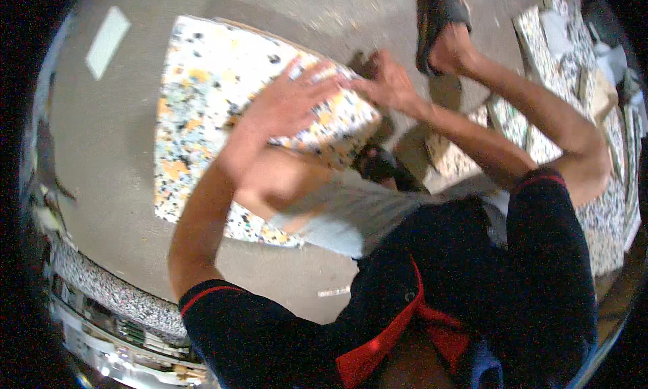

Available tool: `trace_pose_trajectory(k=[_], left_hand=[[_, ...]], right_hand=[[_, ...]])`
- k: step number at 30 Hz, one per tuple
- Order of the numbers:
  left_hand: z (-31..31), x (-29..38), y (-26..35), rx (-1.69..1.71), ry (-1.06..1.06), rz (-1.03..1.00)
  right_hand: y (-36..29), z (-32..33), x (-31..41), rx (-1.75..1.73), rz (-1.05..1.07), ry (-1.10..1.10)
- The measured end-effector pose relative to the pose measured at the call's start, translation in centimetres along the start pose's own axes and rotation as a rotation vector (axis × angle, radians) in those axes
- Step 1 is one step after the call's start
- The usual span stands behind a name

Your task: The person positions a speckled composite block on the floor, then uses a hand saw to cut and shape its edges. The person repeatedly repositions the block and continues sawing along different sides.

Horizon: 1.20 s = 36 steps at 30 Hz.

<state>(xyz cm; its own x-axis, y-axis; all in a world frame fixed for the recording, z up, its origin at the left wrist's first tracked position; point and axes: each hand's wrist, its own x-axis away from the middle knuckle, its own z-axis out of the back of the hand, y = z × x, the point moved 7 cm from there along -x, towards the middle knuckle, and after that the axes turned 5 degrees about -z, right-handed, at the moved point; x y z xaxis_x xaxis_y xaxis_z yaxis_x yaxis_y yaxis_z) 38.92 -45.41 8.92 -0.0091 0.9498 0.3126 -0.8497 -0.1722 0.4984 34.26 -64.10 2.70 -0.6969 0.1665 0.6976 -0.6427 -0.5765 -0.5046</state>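
A slab of multicoloured rebonded foam [197, 105] lies before me, speckled white, orange, grey and black. My left hand [288, 103] rests flat on its upper face with the fingers spread. Towards the right, a thick foam corner [349, 123] stands raised beside my bent leg [283, 179]; whether it belongs to the same slab is unclear. At that corner's far edge is my right hand [390, 83], its fingertips at the foam. Blur and a dark patch beside those fingers hide whether they grip anything.
Several foam offcuts [552, 55] are heaped on the right. My sandalled foot [445, 29] is at the top. A pale flat strip [108, 42] lies on the grey floor [116, 186], far left. A long speckled foam piece [116, 288] runs along the lower left.
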Motion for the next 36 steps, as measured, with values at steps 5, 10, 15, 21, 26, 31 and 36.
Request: trace_pose_trajectory(k=[5,10,15,21,26,31,36], left_hand=[[5.0,4.4,-1.4,0.075,0.162,0.156],[9.3,15.9,-8.2,-0.144,0.566,0.902],[6.9,16.7,-13.1,-0.244,0.490,0.996],[3.9,17.7,-16.2,-0.271,0.374,1.047],[2.7,18.8,-17.1,-0.281,0.512,0.918],[1.6,21.0,-16.0,-0.191,0.508,0.960],[0.6,29.1,-11.1,-0.069,0.857,1.264]], right_hand=[[-4.5,3.0,2.0,0.077,0.075,-0.005],[-14.3,-0.1,7.7,0.552,0.789,0.130],[-23.5,-5.5,6.7,0.510,1.133,0.200],[-25.5,-10.5,-0.8,0.461,0.996,0.106],[-25.8,-13.6,-1.7,0.542,1.016,0.222],[-28.1,-14.8,0.5,0.664,0.925,0.087],[-30.4,-17.3,2.8,0.692,0.953,0.145]])
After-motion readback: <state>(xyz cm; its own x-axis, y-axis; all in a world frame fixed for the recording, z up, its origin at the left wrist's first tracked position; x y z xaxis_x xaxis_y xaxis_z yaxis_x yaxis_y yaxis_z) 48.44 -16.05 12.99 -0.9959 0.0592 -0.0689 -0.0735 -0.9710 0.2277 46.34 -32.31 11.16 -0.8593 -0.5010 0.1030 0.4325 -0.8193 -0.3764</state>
